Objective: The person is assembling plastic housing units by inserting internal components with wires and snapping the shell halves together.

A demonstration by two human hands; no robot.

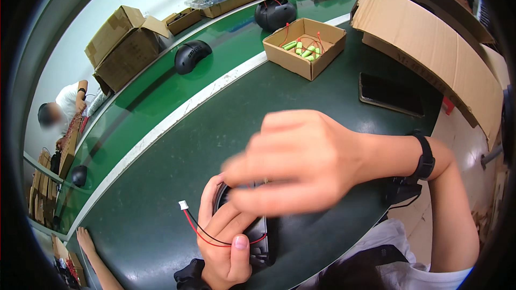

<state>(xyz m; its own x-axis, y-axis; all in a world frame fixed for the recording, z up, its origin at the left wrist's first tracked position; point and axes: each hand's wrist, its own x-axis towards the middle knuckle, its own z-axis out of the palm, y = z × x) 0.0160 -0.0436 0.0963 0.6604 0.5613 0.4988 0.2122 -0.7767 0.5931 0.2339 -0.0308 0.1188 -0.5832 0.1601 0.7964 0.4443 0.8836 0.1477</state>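
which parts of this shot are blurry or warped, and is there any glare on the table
In the head view the right hand is smeared by motion blur, while the left hand gripping the black part with its red and black wires stays sharp; the conveyor edge bows from fisheye distortion; the dark green table shows only a soft sheen, no hard glare; the rim is vignetted black.

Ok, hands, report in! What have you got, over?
Left hand grips black part, red-black wire trailing out. Right hand blurred above it, fingers spread, holding nothing visible. Bench around them bare, over.
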